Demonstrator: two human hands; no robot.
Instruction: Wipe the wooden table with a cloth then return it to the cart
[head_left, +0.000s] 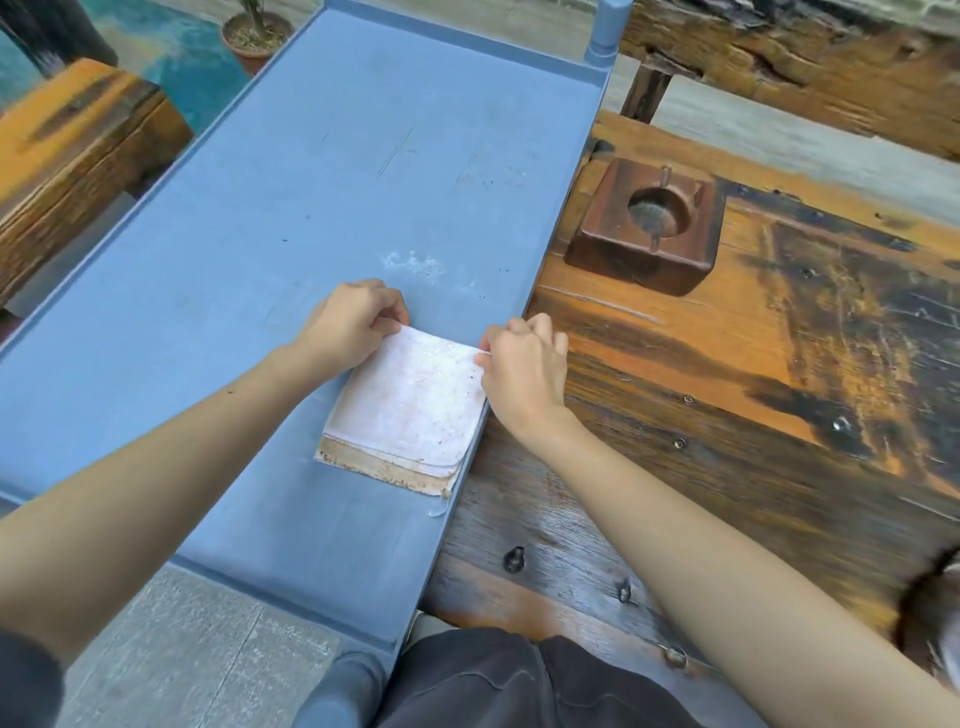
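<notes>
Two hands, left hand (353, 325) and right hand (522, 366), pinch the unlabelled folded cloth (410, 405) on the cart (260, 234).

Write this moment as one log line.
folded white cloth on blue cart top | left hand, right hand pinch far corners

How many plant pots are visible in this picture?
1. A round terracotta plant pot stands on the floor at the top left, beyond the far end of the blue cart. Others may lie outside the view.
</notes>
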